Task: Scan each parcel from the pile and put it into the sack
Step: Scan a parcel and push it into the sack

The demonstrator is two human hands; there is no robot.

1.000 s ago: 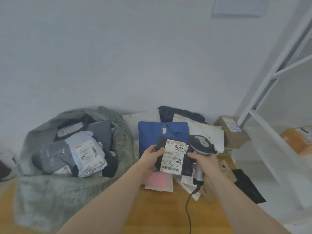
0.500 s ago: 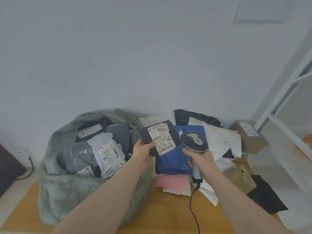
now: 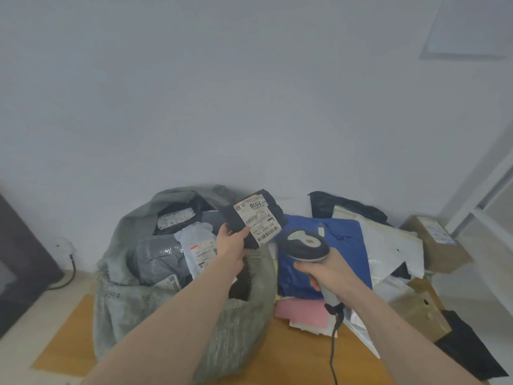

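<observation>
My left hand (image 3: pixel 231 247) pinches the lower corner of a small black parcel (image 3: pixel 254 218), thumb on its face, and holds it tilted in the air above the right rim of the grey woven sack (image 3: pixel 236 329), its white label (image 3: pixel 259 221) turned up toward me. At about four o'clock from the parcel, my right hand (image 3: pixel 331 272) is wrapped around the handle of the barcode scanner (image 3: pixel 305 245), whose dark head sits just beside the parcel's label without touching it, cable hanging down toward six o'clock. The sack stands open at nine o'clock from the scanner, with grey and black bagged parcels (image 3: pixel 161 258) inside. The pile lies at three o'clock from the sack: a blue bag (image 3: pixel 344 245) on top, a pink envelope (image 3: pixel 302 312) beneath, white mailers and a cardboard box (image 3: pixel 438 245) farther right.
</observation>
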